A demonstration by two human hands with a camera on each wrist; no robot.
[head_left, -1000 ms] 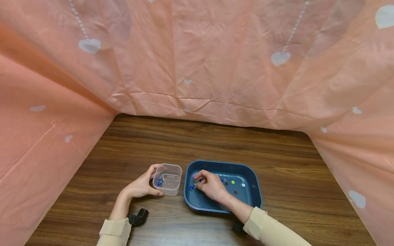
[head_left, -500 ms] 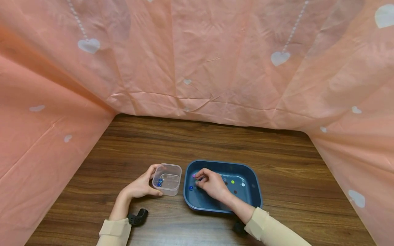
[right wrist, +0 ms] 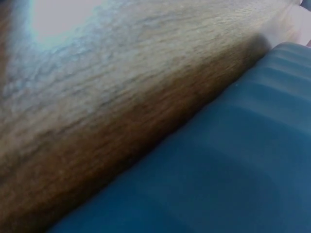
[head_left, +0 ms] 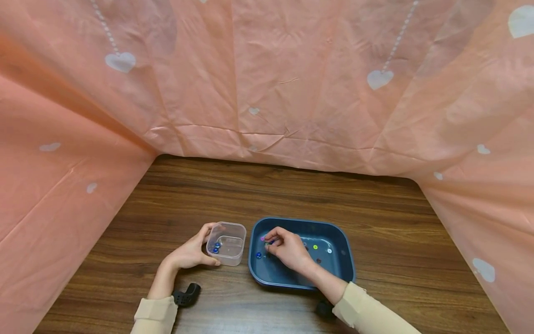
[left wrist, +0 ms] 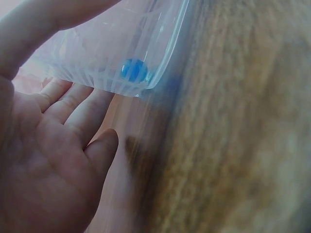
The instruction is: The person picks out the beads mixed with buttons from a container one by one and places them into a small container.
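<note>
My left hand grips a clear plastic container from its left, thumb in front and fingers behind. Inside, a few blue marbles lie against the left wall; in the left wrist view one blue marble shows through the plastic. My right hand reaches into a dark blue tub, thumb and fingers curled around small shiny marbles near its left end. The fingers partly hide these marbles. Closer to the tub's left wall lies another blue marble, and a pink button is by the fingertips.
A yellow-green button, a white button and a brown button lie in the tub's right half. The right wrist view shows only the tub's outer wall and the wooden table. A peach curtain surrounds the table.
My right hand has shifted slightly up and right within the tub, its fingertips now around small marbles. The left hand and the clear container have stayed in place.
</note>
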